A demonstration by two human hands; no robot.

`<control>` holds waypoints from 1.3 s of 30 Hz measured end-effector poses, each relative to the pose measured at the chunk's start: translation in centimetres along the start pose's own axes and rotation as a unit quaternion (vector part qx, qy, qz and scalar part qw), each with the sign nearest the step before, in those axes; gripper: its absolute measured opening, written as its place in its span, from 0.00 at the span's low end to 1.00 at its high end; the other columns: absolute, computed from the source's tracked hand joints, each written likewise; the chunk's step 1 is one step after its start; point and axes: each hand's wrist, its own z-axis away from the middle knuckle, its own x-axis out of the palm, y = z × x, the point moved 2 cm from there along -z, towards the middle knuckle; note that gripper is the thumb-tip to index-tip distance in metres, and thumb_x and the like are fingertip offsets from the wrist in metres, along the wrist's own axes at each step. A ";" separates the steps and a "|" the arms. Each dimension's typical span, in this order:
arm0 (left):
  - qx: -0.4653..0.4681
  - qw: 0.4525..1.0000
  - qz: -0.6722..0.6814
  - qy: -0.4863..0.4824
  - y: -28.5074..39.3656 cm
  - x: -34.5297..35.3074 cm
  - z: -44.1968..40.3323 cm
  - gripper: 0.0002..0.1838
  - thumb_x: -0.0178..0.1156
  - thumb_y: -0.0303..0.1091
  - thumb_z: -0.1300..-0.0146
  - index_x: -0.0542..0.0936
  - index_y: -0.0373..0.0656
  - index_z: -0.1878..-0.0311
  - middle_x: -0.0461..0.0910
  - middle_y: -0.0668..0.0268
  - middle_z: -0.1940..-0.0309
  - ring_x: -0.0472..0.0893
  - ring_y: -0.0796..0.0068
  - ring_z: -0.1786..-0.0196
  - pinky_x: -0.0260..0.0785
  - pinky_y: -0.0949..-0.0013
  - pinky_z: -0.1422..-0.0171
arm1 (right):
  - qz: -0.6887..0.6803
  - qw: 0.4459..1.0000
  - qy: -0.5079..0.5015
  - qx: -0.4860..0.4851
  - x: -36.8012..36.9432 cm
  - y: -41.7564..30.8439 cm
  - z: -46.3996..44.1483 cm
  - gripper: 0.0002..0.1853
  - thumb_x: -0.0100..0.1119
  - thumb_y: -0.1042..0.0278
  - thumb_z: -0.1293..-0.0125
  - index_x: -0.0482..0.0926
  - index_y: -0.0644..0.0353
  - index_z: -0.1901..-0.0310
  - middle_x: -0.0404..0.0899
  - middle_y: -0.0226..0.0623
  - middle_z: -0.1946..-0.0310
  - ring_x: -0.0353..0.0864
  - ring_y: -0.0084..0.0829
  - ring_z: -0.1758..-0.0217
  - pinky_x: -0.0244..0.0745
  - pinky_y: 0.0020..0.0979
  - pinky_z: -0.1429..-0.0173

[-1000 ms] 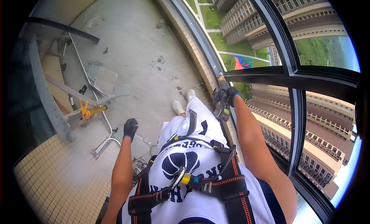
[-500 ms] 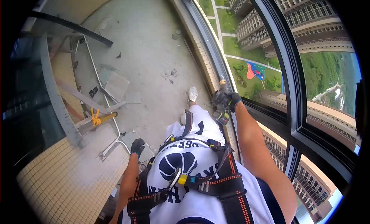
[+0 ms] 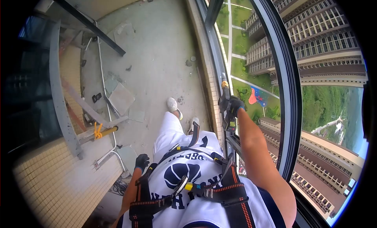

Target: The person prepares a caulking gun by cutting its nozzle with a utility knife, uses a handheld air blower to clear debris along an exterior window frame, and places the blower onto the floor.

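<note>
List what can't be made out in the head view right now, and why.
Head view:
- Power tool's gripped part: hidden by the right hand.
- Shirt lettering: partly covered by harness straps.
- Left arm: cut off by bottom edge.
- Building windows' interiors: too small.

The wearer has on a white sleeveless jersey (image 3: 207,211) with navy trim, dark block lettering and a basketball emblem (image 3: 181,175), a black webbing harness (image 3: 235,194) stitched in orange with a metal carabiner (image 3: 181,186) and yellow tab (image 3: 189,186), white shorts (image 3: 169,133), white shoes (image 3: 172,104) and dark gloves (image 3: 141,161).
</note>
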 end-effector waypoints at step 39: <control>-0.228 0.970 0.061 0.052 40.8 -9.3 -24.8 0.14 0.61 0.38 0.33 0.78 0.43 0.48 0.81 0.61 0.64 0.79 0.72 0.71 0.69 0.73 0.72 | 0.014 0.981 0.076 0.178 7.4 -26.4 -28.2 0.06 0.53 0.71 0.37 0.80 0.49 0.64 0.69 0.34 0.79 0.67 0.32 0.85 0.62 0.40 0.81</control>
